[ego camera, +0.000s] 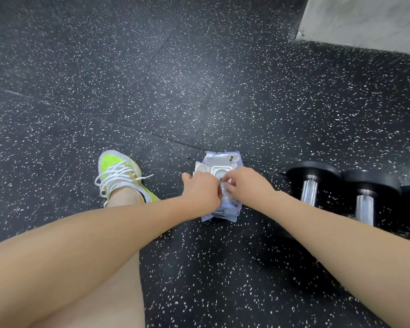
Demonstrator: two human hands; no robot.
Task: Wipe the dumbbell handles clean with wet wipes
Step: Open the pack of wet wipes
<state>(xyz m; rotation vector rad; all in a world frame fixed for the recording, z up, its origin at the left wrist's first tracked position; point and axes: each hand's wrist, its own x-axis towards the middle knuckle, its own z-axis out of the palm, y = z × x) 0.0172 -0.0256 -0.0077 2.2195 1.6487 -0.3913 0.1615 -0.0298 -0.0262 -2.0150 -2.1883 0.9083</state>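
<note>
Wipes pack: A soft, pale purple plastic pack of wet wipes (223,185) lies flat on the floor, between the person's shoe and the dumbbells. Its white flip lid (200,170) is swung open to the left.

Wipe: A thin, wet, see-through-looking wipe (225,194) is bunched at the pack's opening, between the two hands. It is blurry, so I cannot tell how far out it is.

Right hand: The right hand (244,185) has its fingertips curled and pinching the wipe.

Left hand: The left hand (200,191) lies on the pack with its fingers bent at the wipe. It seems to pinch the wipe too, but the fingertips are hidden.

How it will handle: The wipe looks light, floppy and easy to tear. I think a gentle pull by one corner is best. The pack is light too and may lift up, so one hand should press it down.

Dumbbells: Black dumbbells with round ends and shiny silver metal handles (309,192) stand in a row just to the right of the pack. They look heavy and hard. The bare metal bar in the middle is the part to wipe. No handle is being wiped yet.

Around: A neon yellow sneaker with white laces (118,176) sits left of the pack. All rests on a black rubber floor with white specks (199,79).
</note>
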